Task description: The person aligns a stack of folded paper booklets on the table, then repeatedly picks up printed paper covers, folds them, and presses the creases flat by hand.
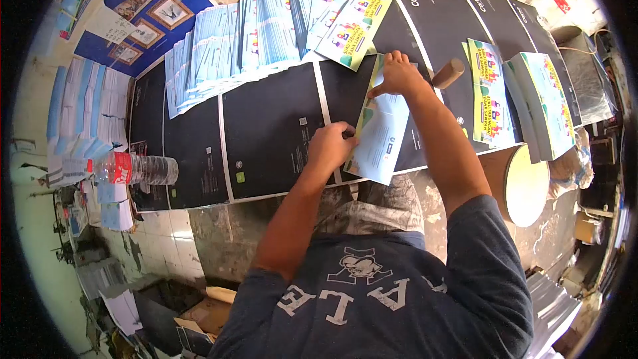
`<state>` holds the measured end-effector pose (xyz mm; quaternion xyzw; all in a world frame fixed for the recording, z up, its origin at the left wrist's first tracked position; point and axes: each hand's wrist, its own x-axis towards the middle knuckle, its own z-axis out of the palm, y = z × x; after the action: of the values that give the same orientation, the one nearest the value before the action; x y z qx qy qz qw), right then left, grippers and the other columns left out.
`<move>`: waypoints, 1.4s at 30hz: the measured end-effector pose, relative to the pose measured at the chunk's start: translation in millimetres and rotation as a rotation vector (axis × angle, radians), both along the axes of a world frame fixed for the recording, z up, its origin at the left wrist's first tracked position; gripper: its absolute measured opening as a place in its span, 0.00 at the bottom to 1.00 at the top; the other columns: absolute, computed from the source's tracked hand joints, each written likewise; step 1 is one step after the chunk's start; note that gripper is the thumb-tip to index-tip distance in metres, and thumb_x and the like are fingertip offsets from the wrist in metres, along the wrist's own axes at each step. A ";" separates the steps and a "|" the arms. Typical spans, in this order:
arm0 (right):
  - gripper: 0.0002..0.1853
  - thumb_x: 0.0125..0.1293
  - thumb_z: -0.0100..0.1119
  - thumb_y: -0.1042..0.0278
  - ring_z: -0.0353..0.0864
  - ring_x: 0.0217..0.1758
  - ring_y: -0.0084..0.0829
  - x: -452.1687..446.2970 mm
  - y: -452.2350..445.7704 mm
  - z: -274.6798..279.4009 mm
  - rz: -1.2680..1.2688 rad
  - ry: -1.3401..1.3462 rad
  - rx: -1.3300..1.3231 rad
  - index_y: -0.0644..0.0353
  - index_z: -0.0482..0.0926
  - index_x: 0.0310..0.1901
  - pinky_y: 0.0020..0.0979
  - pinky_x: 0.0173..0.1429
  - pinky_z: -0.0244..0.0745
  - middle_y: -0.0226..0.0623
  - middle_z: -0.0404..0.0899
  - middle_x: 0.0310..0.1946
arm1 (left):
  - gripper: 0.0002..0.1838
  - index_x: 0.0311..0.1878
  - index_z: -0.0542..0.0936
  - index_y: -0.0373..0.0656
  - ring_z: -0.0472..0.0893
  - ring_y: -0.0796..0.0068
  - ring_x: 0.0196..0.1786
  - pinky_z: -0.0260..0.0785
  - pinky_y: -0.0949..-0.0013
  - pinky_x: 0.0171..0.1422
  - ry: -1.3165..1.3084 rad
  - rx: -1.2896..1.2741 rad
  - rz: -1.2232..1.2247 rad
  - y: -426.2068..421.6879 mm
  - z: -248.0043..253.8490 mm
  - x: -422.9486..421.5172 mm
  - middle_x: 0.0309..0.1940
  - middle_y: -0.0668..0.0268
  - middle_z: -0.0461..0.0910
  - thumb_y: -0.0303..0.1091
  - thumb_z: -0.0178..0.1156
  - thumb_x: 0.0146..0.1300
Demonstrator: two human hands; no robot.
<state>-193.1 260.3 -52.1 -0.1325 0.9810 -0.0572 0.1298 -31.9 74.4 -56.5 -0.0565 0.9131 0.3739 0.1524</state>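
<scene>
A light blue booklet (380, 134) lies at a slant on the black table (266, 139), close to its front edge. My left hand (330, 148) is closed round a small dark object at the booklet's left edge; what the object is cannot be made out. My right hand (399, 77) rests on the booklet's upper part, its fingers spread over the top end. Just right of that wrist stands a wooden handle (448, 74). Yellow and green booklets (356, 30) lie beyond my right hand, next to a long fanned row of booklets (266, 26).
A plastic bottle (143, 169) is at the table's left end, near stacked booklets (86, 106). To the right are a few yellow booklets (490, 96) and a thick stack (548, 103). A round stool or drum (527, 186) stands below the table's right front edge.
</scene>
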 end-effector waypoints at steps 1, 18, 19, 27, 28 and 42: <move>0.63 0.35 0.84 0.35 0.67 0.73 0.51 0.5 0.8 0.4 0.004 0.000 -0.011 0.72 0.66 0.67 0.46 0.71 0.73 0.52 0.68 0.66 | 0.18 0.50 0.86 0.39 0.88 0.57 0.48 0.77 0.59 0.54 -0.026 -0.009 -0.008 0.0 3.9 -1.3 0.44 0.52 0.88 0.37 0.72 0.59; 0.62 0.39 0.82 0.33 0.66 0.73 0.48 -4.7 -6.3 3.1 0.022 -0.051 0.093 0.71 0.66 0.67 0.43 0.72 0.71 0.49 0.69 0.65 | 0.30 0.64 0.80 0.46 0.69 0.64 0.72 0.61 0.56 0.73 0.534 -0.316 -0.878 -11.5 -4.3 -67.8 0.68 0.68 0.75 0.51 0.69 0.60; 0.61 0.38 0.82 0.33 0.66 0.72 0.48 -4.0 -7.4 4.0 0.021 -0.049 0.097 0.70 0.66 0.67 0.43 0.72 0.72 0.48 0.69 0.65 | 0.38 0.69 0.77 0.49 0.66 0.63 0.75 0.57 0.54 0.76 0.462 -0.346 -0.899 -13.8 -4.6 -72.7 0.72 0.71 0.72 0.57 0.69 0.58; 0.58 0.41 0.82 0.36 0.69 0.70 0.51 -0.2 -0.5 7.8 0.050 -0.028 0.030 0.73 0.67 0.65 0.44 0.70 0.73 0.52 0.71 0.63 | 0.51 0.76 0.68 0.54 0.59 0.60 0.80 0.43 0.45 0.82 0.452 -0.419 -1.021 -28.1 -2.7 -79.6 0.77 0.74 0.66 0.68 0.68 0.50; 0.58 0.41 0.82 0.36 0.69 0.70 0.51 1.9 2.4 5.9 0.038 -0.019 0.027 0.73 0.67 0.65 0.44 0.70 0.73 0.52 0.71 0.63 | 0.52 0.76 0.68 0.54 0.59 0.61 0.80 0.41 0.42 0.83 0.419 -0.469 -1.008 -25.8 2.3 -77.6 0.77 0.74 0.65 0.69 0.68 0.50; 0.19 0.62 0.68 0.50 0.75 0.52 0.43 149.7 36.2 -46.3 -0.479 0.578 -0.221 0.57 0.77 0.43 0.47 0.55 0.66 0.40 0.77 0.42 | 0.54 0.78 0.63 0.55 0.57 0.62 0.81 0.36 0.34 0.83 0.281 -0.565 -0.994 -7.9 13.1 -71.4 0.80 0.72 0.59 0.60 0.74 0.49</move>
<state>-43.4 296.5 -98.5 0.0762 0.9682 -0.1513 -0.1841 -103.3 66.6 -43.4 0.3897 0.9058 0.0036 0.1661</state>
